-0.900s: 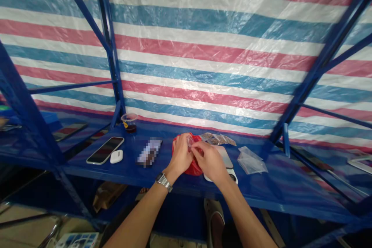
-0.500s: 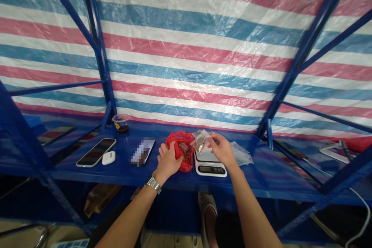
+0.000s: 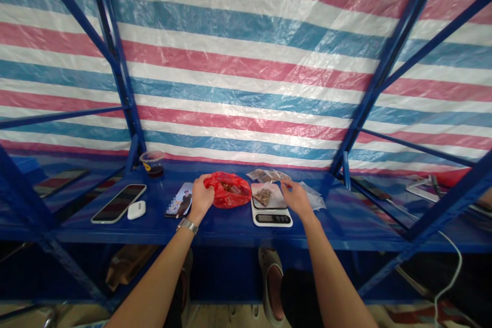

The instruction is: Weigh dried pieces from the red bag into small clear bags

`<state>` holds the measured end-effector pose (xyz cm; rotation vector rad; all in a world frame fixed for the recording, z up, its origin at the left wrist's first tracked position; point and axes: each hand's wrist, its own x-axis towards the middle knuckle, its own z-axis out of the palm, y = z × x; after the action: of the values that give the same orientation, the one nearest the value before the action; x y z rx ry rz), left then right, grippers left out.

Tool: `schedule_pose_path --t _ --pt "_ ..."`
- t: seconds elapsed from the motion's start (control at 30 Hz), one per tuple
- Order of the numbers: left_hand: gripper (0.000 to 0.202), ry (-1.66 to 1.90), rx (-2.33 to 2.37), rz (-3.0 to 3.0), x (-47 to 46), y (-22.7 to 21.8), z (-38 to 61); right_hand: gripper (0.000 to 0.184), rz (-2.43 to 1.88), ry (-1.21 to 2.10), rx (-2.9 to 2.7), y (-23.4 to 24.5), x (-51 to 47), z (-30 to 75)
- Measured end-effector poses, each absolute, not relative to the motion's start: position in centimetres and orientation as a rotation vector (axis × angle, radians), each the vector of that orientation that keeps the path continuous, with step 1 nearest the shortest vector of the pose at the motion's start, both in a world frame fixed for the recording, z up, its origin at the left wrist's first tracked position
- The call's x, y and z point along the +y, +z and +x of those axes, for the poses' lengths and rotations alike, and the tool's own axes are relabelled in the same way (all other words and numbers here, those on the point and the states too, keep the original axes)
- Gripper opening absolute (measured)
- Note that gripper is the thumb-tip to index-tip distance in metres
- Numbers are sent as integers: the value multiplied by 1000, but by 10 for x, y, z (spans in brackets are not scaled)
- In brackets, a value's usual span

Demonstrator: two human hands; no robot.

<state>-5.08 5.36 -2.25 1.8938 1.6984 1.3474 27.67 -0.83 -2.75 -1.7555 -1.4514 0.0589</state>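
Observation:
My left hand (image 3: 202, 197) is closed on the left rim of a red plastic bag (image 3: 230, 201), which lies spread on the blue shelf with brown dried bits inside. To its right stands a white digital scale (image 3: 272, 219). A small clear bag (image 3: 263, 196) holding brown bits rests on the scale's plate. My right hand (image 3: 295, 197) hovers at the plate's right side, thumb and fingers slightly apart, seemingly off the small bag. Behind the scale lie several filled clear bags (image 3: 265, 175). Flat clear bags (image 3: 313, 198) lie partly behind my right hand.
Left of my left hand are a phone with a lit screen (image 3: 180, 201), a white earbud case (image 3: 137, 210) and a dark-screened phone (image 3: 120, 204). A plastic cup of dark liquid (image 3: 152, 164) stands near the left blue post (image 3: 122, 77). Striped sheeting (image 3: 238, 87) hangs behind.
The small filled bag has gone from my right hand down onto the scale. My right hand has drawn back rightward. My left hand has shifted left along the red bag, which now lies wider.

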Motion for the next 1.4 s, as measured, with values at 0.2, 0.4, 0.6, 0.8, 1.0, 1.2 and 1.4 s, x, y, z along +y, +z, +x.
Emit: schedule_pose_path --t 0.2,0.4,0.6,0.8,1.0,1.2,1.4 --pt "38 1410 1839 1864 36 -14 -45 30 -1747 72 -1421 -22 -15 276" --pt "41 1499 2007 2100 3 3 -23 28 -1813 97 -1389 -22 -17 278" --pt "25 1748 1645 2237 -13 13 -11 29 -1846 117 -1383 -26 -17 280" --pt "24 1748 966 2457 -34 9 4 29 -1838 119 -1400 -32 -15 282" --pt "30 877 976 2754 -47 -4 14 28 -1782 104 -1432 -34 -15 281" --pt "36 503 1175 2793 -31 -25 7 28 -1750 59 -1404 -31 -13 279" --pt "34 471 1210 2775 -38 -27 10 29 -1617 5 -1500 -15 -12 245"
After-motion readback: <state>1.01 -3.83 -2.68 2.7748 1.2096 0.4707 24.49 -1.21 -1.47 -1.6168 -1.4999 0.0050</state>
